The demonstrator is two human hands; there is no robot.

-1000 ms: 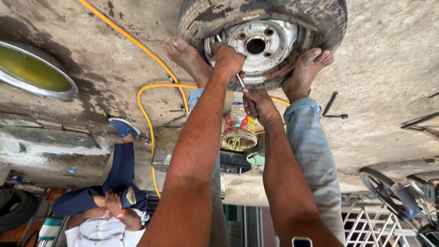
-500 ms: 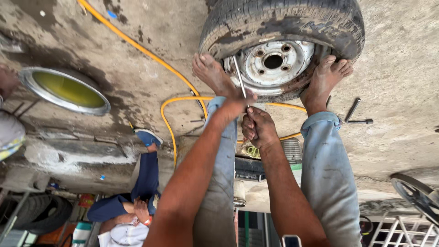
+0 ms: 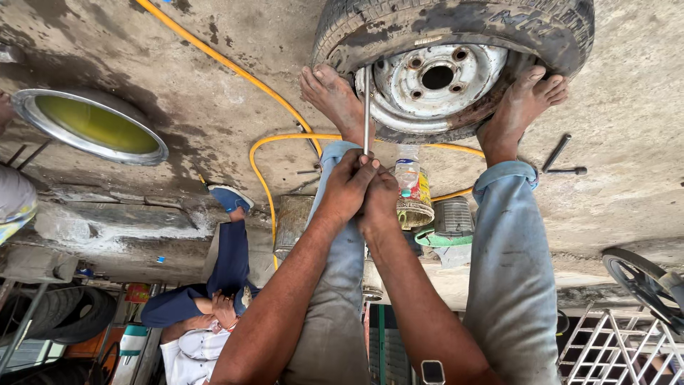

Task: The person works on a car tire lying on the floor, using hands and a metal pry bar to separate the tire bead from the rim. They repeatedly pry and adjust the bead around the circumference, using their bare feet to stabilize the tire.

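A worn black tyre on a dirty white steel rim lies on the concrete floor. My two bare feet press on it, one at each side. A thin metal bar stands between rim and tyre at the rim's left edge. My left hand and my right hand are clasped together around the bar's near end. A dark watch sits on my right wrist.
A yellow hose loops across the floor. A metal basin of yellow-green liquid is at left. Loose metal tools lie right of the tyre. A plastic bottle, tins and a seated person are nearby.
My left hand has drawn back from the rim and joined the right on the bar's end. The bar now stands at the rim's left edge, and the view has shifted left.
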